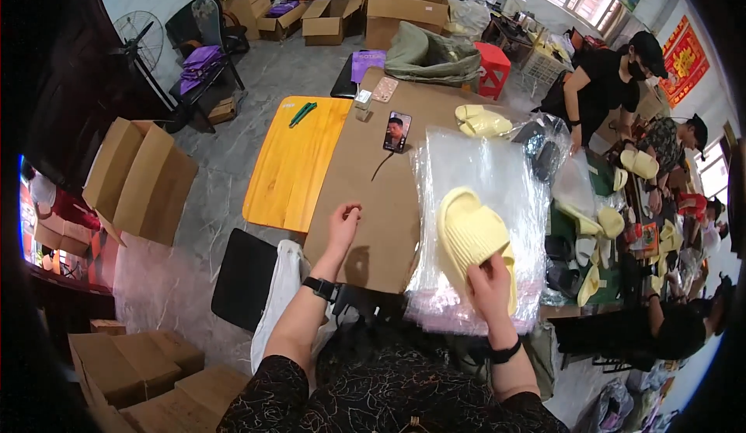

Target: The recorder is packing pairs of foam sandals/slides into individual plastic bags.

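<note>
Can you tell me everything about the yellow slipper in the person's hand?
The yellow slipper is pale and chunky, looks like soft foam, with ribbed grooves across its wide strap. A second one seems tucked behind it. The right hand grips its lower end, tilting it above the stack of clear plastic bags on the brown table.

The left hand (343, 221) reaches forward, fingers loosely curled, forearm stretched out with a dark band on the wrist. The right hand (489, 281) is raised, fingers closed in a grip, wrist also banded.
</note>
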Action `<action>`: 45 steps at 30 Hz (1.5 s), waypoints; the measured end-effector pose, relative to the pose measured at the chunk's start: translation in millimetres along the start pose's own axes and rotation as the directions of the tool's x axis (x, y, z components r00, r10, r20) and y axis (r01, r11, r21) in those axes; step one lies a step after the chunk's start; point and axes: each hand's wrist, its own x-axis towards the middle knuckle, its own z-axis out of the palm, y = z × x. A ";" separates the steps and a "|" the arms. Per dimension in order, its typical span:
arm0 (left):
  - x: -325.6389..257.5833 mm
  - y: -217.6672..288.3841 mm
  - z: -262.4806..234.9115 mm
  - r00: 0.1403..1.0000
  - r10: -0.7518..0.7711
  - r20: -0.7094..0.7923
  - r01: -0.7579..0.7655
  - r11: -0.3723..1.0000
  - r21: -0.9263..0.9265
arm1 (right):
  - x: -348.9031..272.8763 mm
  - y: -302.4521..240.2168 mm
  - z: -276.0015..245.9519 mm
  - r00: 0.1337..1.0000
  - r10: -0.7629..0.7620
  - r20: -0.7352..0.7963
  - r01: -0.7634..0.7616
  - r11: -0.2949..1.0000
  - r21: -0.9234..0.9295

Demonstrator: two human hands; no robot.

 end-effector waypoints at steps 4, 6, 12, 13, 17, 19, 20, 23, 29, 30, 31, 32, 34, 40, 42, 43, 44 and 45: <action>45.4 4.3 19.4 0.999 0.038 -0.001 -0.038 0.989 0.143 | -2.6 -31.1 -36.9 1.000 0.019 -0.023 -0.013 0.974 0.228; 62.5 27.8 46.0 0.998 0.024 -0.054 0.000 0.917 0.399 | 13.3 -21.6 -53.2 0.993 0.039 -0.108 -0.003 0.948 0.319; 164.5 -16.5 113.9 0.999 0.048 -0.017 -0.026 0.766 0.642 | 32.5 42.1 -64.5 0.950 0.185 -0.251 -0.031 0.858 0.514; 178.4 -18.0 123.1 1.000 -0.001 -0.009 0.007 0.729 0.684 | 29.0 15.7 -63.6 0.957 0.240 -0.163 -0.121 0.841 0.528; 227.6 -58.9 145.0 0.995 0.079 -0.054 -0.017 0.706 0.708 | 62.0 63.8 -75.1 0.947 0.309 -0.088 -0.205 0.792 0.576; 243.5 -57.7 172.8 0.989 0.108 -0.105 -0.005 0.720 0.694 | 78.8 74.7 -82.5 0.945 0.307 -0.110 -0.194 0.798 0.570; 249.8 -58.3 180.7 0.975 0.145 -0.168 0.009 0.729 0.684 | 86.0 79.2 -84.6 0.945 0.306 -0.112 -0.191 0.799 0.570; 268.9 -60.3 187.7 0.963 0.145 -0.229 0.045 0.747 0.663 | 101.4 91.7 -89.3 0.946 0.303 -0.118 -0.184 0.798 0.573; 282.0 -57.6 198.5 0.951 0.229 -0.209 -0.006 0.686 0.728 | 109.5 107.4 -97.2 0.946 0.286 -0.152 -0.147 0.797 0.585; 283.9 -58.5 196.4 0.948 0.234 -0.213 -0.004 0.681 0.732 | 110.0 108.9 -97.5 0.949 0.278 -0.149 -0.140 0.794 0.591; 286.3 -58.6 193.2 0.951 0.217 -0.221 0.009 0.692 0.722 | 110.1 110.1 -97.5 0.952 0.270 -0.146 -0.133 0.791 0.597; 286.5 -56.4 193.1 0.955 0.195 -0.222 0.021 0.705 0.709 | 108.3 111.0 -97.3 0.952 0.265 -0.150 -0.125 0.790 0.601; 291.1 -48.4 190.9 0.953 0.223 -0.205 -0.004 0.686 0.728 | 104.0 112.2 -96.1 0.955 0.255 -0.153 -0.112 0.786 0.609; 297.5 44.9 210.3 0.904 0.416 -0.100 -0.267 0.730 0.629 | 78.4 103.6 -89.1 0.957 0.235 -0.168 -0.083 0.781 0.619; 288.4 57.3 214.2 0.898 0.429 -0.096 -0.293 0.748 0.596 | 70.0 98.5 -87.2 0.960 0.227 -0.162 -0.080 0.781 0.620; 282.8 57.1 214.5 0.873 0.471 -0.128 -0.322 0.754 0.573 | 65.8 96.1 -86.3 0.962 0.225 -0.156 -0.082 0.780 0.620; 277.4 56.2 210.8 0.845 0.510 -0.161 -0.352 0.758 0.550 | 61.6 93.9 -85.5 0.963 0.225 -0.150 -0.085 0.780 0.619; 265.2 50.9 203.7 0.860 0.484 -0.165 -0.296 0.735 0.610 | 57.6 91.7 -84.7 0.963 0.225 -0.145 -0.089 0.781 0.618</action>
